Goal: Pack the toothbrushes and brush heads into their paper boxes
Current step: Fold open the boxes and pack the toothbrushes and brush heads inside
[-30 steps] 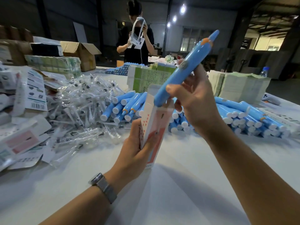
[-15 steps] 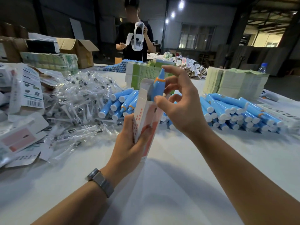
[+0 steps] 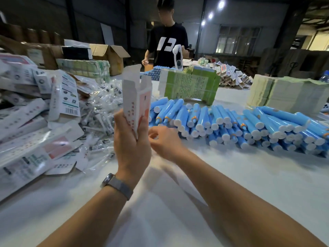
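Observation:
My left hand [image 3: 130,139] grips a white and pink paper box [image 3: 137,100] upright, its top flaps standing open. The blue toothbrush is no longer visible; it sits hidden inside the box. My right hand [image 3: 164,139] is low over the white table [image 3: 178,202], just right of the left hand, blurred, fingers loosely curled and holding nothing. A long pile of blue toothbrush handles [image 3: 240,125] lies just beyond it. Bagged brush heads [image 3: 99,113] are heaped to the left.
Flat and folded paper boxes [image 3: 26,139] are piled at the left edge. Green leaflet stacks [image 3: 190,86] and pale paper stacks [image 3: 284,93] stand behind the handles. Cardboard cartons [image 3: 108,56] sit at back left. A person in a black shirt [image 3: 167,43] stands across the table.
The blue toothbrush went down fully into the box. My right hand let go of it and dropped toward the table by the handle pile. The left hand raised the box.

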A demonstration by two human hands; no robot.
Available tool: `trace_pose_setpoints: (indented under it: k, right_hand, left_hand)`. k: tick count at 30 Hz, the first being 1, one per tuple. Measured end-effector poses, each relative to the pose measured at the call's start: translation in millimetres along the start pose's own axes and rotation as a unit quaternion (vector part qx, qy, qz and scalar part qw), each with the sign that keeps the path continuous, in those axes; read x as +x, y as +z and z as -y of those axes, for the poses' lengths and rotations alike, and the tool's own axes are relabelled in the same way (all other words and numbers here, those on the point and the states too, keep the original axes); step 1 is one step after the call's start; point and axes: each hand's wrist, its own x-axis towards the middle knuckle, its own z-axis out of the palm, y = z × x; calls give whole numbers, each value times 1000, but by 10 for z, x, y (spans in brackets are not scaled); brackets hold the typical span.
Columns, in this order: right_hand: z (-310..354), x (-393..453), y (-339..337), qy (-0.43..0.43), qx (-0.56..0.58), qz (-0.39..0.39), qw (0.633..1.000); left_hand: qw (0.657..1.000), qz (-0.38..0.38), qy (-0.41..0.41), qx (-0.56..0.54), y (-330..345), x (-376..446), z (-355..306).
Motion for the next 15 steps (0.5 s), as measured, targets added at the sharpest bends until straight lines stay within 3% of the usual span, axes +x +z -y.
trace_pose_setpoints:
  k: [4, 8, 15]
  right_hand:
    - [160, 181, 229, -44, -148, 44, 987]
    - [178, 286, 129, -32, -229, 105, 967]
    - [0, 89, -525, 8, -66, 73, 995]
  left_hand:
    - [995, -39, 53, 77, -165, 189, 58]
    - [995, -37, 56, 74, -144, 166, 63]
    - [996, 53, 46, -46, -12, -75, -73]
